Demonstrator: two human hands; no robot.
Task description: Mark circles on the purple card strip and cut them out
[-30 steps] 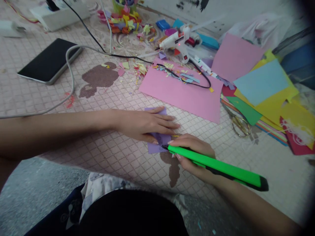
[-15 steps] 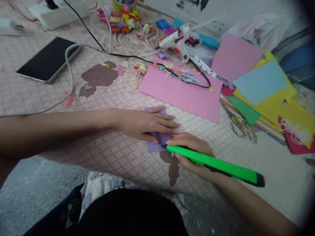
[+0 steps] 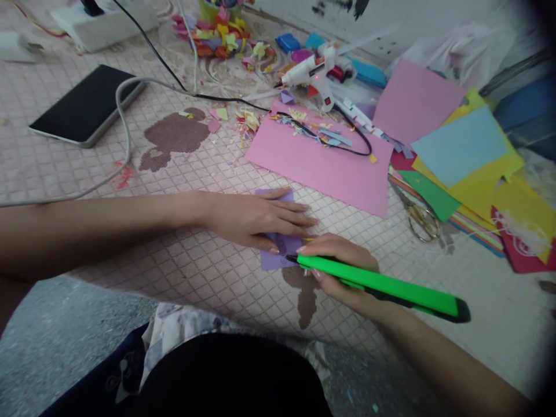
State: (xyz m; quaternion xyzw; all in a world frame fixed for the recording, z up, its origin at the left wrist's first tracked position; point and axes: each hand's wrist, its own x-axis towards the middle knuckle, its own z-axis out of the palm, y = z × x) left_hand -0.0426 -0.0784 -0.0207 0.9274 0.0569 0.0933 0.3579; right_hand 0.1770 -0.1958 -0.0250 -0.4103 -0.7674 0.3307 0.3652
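Note:
A small purple sheet of paper (image 3: 270,262) lies on the quilted cloth, with faint drawn marks near its lower part. My left hand (image 3: 260,219) rests flat across it, fingers spread and pointing right, covering much of the sheet. Held between the thumb and fingers of my right hand (image 3: 343,260) is a bright green utility knife (image 3: 382,282) with a black end. Its dark tip meets the purple paper just right of my left thumb. A thin yellow strip shows between the two hands.
Beyond the hands lies a pink sheet (image 3: 321,176) strewn with paper scraps. A white glue gun (image 3: 319,75) stands behind it. Scissors (image 3: 421,220) and stacked coloured paper (image 3: 463,145) are on the right. A black tablet-like device (image 3: 84,107) and a grey cable (image 3: 127,130) lie left.
The green utility knife and my right hand have shifted slightly right, and the knife's rear end has risen a little. My left hand and the purple paper stay in place.

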